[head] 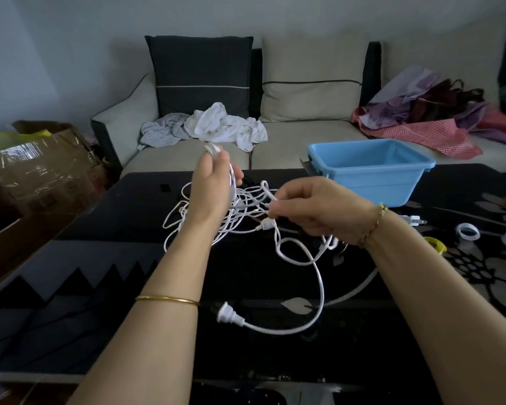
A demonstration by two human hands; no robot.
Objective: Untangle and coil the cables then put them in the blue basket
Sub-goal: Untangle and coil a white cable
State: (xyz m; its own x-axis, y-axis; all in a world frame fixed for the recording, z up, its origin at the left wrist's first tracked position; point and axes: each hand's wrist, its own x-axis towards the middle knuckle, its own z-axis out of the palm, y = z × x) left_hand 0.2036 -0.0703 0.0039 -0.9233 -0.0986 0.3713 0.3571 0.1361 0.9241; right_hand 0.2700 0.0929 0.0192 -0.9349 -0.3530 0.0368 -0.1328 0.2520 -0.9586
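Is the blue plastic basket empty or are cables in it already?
Empty as far as visible: the blue plastic basket shows a bare inside; the tangled white cables are outside it.

The room is dim, under cool, soft, even light with only faint shadows. The glossy black table (246,361) carries pale grey reflections at lower left. Wide-angle distortion bends the sofa (304,133) toward the upper corners. The white cables (228,314) at centre stay fairly sharp, and the frame edges look softer.

White cables (240,211) tangled mid-table, blue basket (368,168) upright, far-right, w/o cables inside
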